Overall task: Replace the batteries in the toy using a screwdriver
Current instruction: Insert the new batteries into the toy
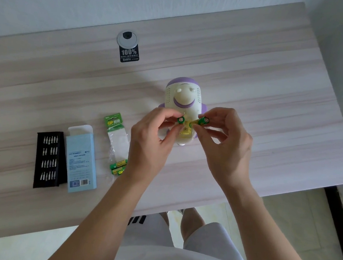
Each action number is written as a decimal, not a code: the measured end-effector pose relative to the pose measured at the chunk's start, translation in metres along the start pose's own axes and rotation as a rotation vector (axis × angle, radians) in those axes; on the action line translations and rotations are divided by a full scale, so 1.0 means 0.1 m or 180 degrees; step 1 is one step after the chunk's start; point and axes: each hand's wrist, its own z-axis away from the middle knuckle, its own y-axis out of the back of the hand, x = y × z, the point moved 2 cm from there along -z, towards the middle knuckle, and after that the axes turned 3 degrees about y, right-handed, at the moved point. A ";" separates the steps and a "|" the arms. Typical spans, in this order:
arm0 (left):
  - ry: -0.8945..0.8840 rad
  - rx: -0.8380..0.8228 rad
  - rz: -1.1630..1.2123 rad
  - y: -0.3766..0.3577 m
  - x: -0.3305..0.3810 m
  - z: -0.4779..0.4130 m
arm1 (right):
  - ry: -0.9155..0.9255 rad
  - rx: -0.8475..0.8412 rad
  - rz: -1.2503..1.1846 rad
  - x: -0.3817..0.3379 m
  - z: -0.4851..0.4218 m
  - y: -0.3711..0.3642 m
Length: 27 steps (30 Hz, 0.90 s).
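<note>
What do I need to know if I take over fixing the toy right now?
Left hand pinches a green battery; right hand pinches a second battery, both above the toy lying on the table.
Two loose batteries lie by the opened pack; bit set and blue box sit further left.
Done: the toy's battery bay looks open.
Left: seat batteries, screw the cover shut. I can't see a screwdriver.
</note>
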 end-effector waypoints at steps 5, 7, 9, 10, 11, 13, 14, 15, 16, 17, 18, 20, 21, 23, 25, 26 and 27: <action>-0.0061 0.0022 -0.0055 -0.01 -0.01 -0.01 | 0.0086 -0.0050 0.0137 0.05 -0.02 -0.06; -0.0066 -0.0013 -0.0081 -0.02 -0.04 0.00 | 0.0127 -0.0031 0.0165 0.04 -0.03 -0.08; -0.0051 -0.0030 -0.0121 -0.02 -0.05 0.00 | 0.0182 -0.0023 0.0189 0.04 -0.03 -0.08; -0.0052 -0.0031 -0.0141 -0.01 -0.05 0.00 | 0.0215 -0.0031 0.0201 0.05 -0.04 -0.08; -0.0055 -0.0028 -0.0156 -0.01 -0.05 0.00 | 0.0244 -0.0046 0.0214 0.05 -0.04 -0.08; -0.0061 -0.0023 -0.0179 0.00 -0.05 0.01 | 0.0298 -0.0063 0.0221 0.06 -0.04 -0.08; -0.0066 -0.0020 -0.0194 0.00 -0.05 0.01 | 0.0331 -0.0055 0.0222 0.06 -0.04 -0.08; -0.0072 -0.0021 -0.0210 0.00 -0.06 0.01 | 0.0370 -0.0043 0.0227 0.06 -0.04 -0.08; -0.0080 -0.0028 -0.0223 0.00 -0.06 0.01 | 0.0409 -0.0037 0.0237 0.07 -0.04 -0.08; -0.0088 -0.0042 -0.0233 0.00 -0.07 0.01 | 0.0441 -0.0043 0.0248 0.08 -0.04 -0.09; -0.0094 -0.0060 -0.0249 -0.01 -0.07 0.01 | 0.0481 -0.0058 0.0270 0.09 -0.05 -0.09; -0.0100 -0.0082 -0.0342 -0.02 -0.09 0.01 | 0.0642 -0.0090 0.0419 0.12 -0.05 -0.09; -0.0092 -0.0082 -0.0415 -0.03 -0.10 0.01 | 0.0731 -0.0112 0.0536 0.14 -0.05 -0.10; -0.0086 -0.0081 -0.0564 -0.04 -0.11 0.00 | 0.0836 -0.0148 0.0733 0.18 -0.05 -0.11; -0.0117 -0.0095 -0.0634 -0.05 -0.11 -0.01 | 0.0847 -0.0175 0.0775 0.21 -0.04 -0.11; -0.0123 -0.0097 -0.0631 -0.06 -0.11 -0.02 | 0.0845 -0.0189 0.0766 0.22 -0.04 -0.10; -0.0110 -0.0083 -0.0618 -0.06 -0.11 -0.03 | 0.0848 -0.0209 0.0755 0.23 -0.04 -0.11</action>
